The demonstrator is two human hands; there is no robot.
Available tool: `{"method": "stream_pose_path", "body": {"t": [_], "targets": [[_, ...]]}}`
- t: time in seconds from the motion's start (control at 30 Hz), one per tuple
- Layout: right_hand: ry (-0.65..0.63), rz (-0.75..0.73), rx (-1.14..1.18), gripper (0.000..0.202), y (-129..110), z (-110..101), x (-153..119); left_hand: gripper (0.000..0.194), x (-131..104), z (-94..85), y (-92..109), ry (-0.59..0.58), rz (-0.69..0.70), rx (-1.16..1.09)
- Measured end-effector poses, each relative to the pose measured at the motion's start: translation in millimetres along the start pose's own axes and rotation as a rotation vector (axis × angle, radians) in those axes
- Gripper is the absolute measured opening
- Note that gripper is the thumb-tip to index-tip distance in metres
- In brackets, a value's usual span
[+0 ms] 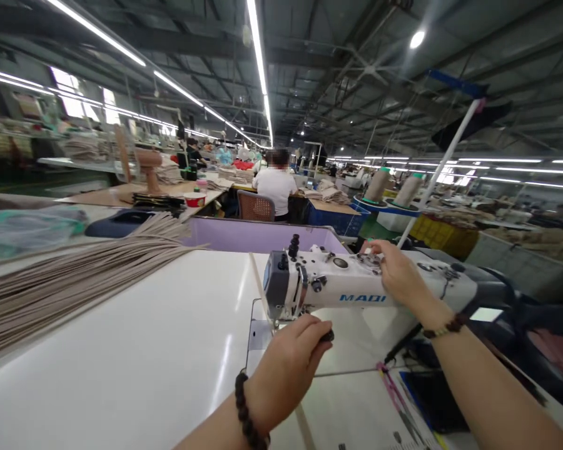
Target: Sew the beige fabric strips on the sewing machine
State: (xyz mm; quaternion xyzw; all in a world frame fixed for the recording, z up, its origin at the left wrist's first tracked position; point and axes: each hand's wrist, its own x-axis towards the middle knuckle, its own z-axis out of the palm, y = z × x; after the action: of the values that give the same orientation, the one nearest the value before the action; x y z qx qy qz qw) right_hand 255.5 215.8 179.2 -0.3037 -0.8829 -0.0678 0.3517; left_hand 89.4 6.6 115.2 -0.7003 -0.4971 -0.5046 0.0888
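A white sewing machine (361,299) with blue lettering and a dark needle-end cover stands on a white worktable (169,337). In front of its needle end, my left hand (293,359) is closed, its fingertips pinching a small black piece (327,336) whose kind I cannot make out. My right hand (401,275) reaches over the machine's top, thumb and fingers pinched together beside the metal fittings there. Whatever lies between those fingertips is too small to name. Tweezers or snips with pink handles (391,387) lie on the table below the right forearm.
Long beige fabric strips (98,269) lie across the table's left side. Behind the machine is a purple-walled bin (263,236). Thread cones (378,185) and a slanting white pole (438,172) stand at the right. A person in a white shirt (276,187) sits ahead.
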Motion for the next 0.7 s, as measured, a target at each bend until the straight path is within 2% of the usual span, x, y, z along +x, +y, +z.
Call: {"method": "stream_pose_path", "body": {"t": [0.13,0.23,0.27,0.33,0.37,0.5,0.6,0.7], "targets": [[0.110,0.045,-0.025,0.049,-10,-14,-23,0.016,2,1.1,-3,0.026,0.047,0.005],[0.265,0.208,0.030,0.031,-18,-25,-67,0.017,4,-0.1,-4,0.051,0.082,0.028],[0.216,0.282,0.039,0.022,-19,-26,-85,0.017,6,-0.9,-4,0.058,0.090,0.031],[-0.145,0.367,-0.016,0.021,-21,-21,-119,0.017,9,-2.6,-2,0.072,0.104,0.031],[-0.281,0.382,-0.091,0.024,-22,-17,-133,0.017,11,-3.4,0,0.078,0.113,0.030],[-0.445,0.422,-0.209,0.035,-24,2,-165,0.016,18,-6.2,6,0.078,0.153,0.031],[-0.570,0.357,-0.183,0.035,-25,7,-169,0.016,23,-8.1,8,0.079,0.170,0.048],[-0.578,0.373,-0.184,0.033,-22,9,-168,0.017,24,-10.1,8,0.079,0.178,0.076]]}}
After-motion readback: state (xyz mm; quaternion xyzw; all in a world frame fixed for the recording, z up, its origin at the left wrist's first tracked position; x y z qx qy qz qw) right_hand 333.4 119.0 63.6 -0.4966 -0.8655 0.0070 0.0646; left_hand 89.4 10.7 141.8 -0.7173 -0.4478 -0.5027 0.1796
